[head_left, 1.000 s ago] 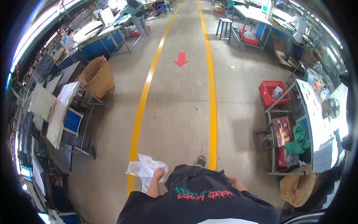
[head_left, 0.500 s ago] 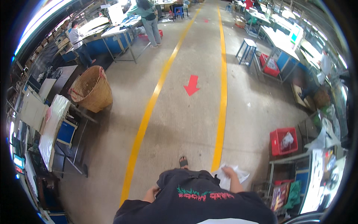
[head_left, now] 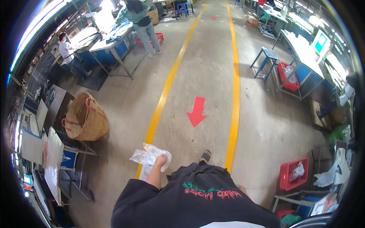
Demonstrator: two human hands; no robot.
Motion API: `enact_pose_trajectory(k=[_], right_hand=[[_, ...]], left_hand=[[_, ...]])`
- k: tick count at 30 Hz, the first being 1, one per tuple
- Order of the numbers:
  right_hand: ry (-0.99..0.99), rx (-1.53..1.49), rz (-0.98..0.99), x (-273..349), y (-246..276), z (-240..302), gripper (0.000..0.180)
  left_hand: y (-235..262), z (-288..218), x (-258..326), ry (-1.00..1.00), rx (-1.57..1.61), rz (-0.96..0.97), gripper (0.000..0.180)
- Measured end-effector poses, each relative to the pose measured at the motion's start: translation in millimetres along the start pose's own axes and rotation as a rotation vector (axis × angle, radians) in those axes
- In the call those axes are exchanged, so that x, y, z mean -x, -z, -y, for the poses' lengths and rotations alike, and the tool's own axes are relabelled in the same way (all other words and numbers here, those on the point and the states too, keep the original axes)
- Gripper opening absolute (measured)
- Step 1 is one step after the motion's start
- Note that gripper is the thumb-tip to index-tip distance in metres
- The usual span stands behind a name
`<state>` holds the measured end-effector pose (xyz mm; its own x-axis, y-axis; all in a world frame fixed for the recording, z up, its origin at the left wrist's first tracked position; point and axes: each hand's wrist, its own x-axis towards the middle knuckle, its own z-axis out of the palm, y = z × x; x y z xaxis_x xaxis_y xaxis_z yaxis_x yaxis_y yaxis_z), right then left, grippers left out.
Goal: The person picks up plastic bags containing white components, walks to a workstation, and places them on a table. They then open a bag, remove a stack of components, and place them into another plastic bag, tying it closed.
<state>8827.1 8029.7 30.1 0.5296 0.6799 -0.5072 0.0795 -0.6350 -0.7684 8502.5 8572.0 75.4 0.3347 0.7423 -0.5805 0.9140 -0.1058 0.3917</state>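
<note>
My left hand (head_left: 161,160) is closed on a crumpled clear plastic bag (head_left: 148,155), held out in front of my left side. The bag hangs loosely over the left yellow floor line. Of my right arm, only a bit of skin (head_left: 242,188) shows beside the dark shirt (head_left: 197,205); the fingers are hidden, and so is anything they may hold. One foot in a dark sandal (head_left: 205,155) is forward on the floor.
Two yellow lines (head_left: 234,95) bound a walkway with a red arrow (head_left: 196,112). A wicker basket (head_left: 97,123) and worktables stand left. At right are a red crate (head_left: 283,176), a blue-legged stool (head_left: 266,62) and a table (head_left: 304,57). Two people (head_left: 142,24) work at the left tables.
I have walked forward; the arrow and basket are nearer. My left hand has swung forward, showing a plastic bag. My right hand, earlier holding white plastic at my right, has gone back out of sight.
</note>
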Motion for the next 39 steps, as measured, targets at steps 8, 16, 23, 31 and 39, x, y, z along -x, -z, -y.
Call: enact_pose_trajectory(k=[8, 16, 23, 31, 39], right_hand=[[-0.205, 0.498, 0.055, -473, 180, 271, 0.052], [-0.396, 0.193, -0.044, -725, 234, 415, 0.051], [-0.76, -0.279, -0.023, -849, 254, 393, 0.043], [-0.523, -0.528, -0.024, -1071, 367, 402, 0.048], [-0.318, 0.412, 0.048, -1531, 582, 709, 0.057]], left_hand=[[-10, -87, -142, 0.368, 0.473, 0.152, 0.051], [103, -225, -395, 0.715, 0.512, 0.483, 0.045], [300, -489, -739, -0.017, -0.11, 0.117, 0.045], [418, -751, -996, -0.022, 0.122, -0.047, 0.049], [397, -814, -1127, 0.398, 0.582, 0.271, 0.055]])
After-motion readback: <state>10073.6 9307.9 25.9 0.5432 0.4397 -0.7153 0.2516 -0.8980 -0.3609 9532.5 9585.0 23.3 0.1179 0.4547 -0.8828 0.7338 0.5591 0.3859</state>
